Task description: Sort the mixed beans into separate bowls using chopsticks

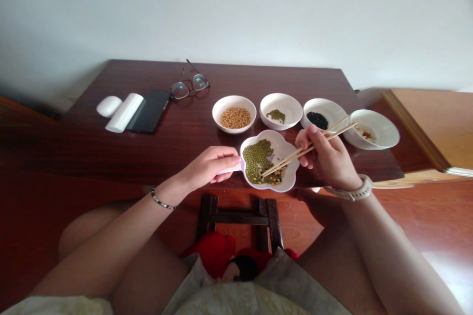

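left hand (218, 161) gripping bowl handle (231, 170), right hand (327, 155) holding chopsticks (284, 161) amid mixed beans (256, 155)

We have open tabletop (188, 125) between black phone (151, 110) and white bowls (293, 112) — their close-set row bars passage beyond the flower-shaped dish (283, 145).

The head camera looks forward and down at a table (188, 130).

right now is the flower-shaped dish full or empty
Neither; the flower-shaped dish is partly filled: green beans cover much of its left side, while bare white shows at the upper right.
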Demonstrator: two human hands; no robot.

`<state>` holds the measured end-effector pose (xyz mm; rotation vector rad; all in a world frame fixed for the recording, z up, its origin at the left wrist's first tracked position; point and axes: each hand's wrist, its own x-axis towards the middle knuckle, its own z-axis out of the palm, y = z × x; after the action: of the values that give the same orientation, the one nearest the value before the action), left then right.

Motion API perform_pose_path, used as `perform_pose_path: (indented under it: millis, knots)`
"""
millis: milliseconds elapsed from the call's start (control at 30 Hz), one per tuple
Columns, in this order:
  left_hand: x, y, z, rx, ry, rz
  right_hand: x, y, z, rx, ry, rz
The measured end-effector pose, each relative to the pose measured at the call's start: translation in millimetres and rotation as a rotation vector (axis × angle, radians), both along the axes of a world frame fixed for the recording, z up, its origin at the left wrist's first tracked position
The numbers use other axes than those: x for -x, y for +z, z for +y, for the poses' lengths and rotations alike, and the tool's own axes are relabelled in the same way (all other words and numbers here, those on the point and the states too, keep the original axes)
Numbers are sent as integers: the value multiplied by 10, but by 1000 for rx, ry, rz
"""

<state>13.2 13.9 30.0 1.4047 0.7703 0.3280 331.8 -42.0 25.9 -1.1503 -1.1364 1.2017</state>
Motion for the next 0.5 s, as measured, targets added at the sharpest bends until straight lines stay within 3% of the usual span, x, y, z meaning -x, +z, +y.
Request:
perform_pose_path:
  millis: [300, 500]
  knots:
    - [9, -4, -1, 1, -6, -15, -25, 44, -8, 26, -36, 15]
    - [3, -10, -3, 9, -1, -24, -65, -16, -14, 54, 15, -11]
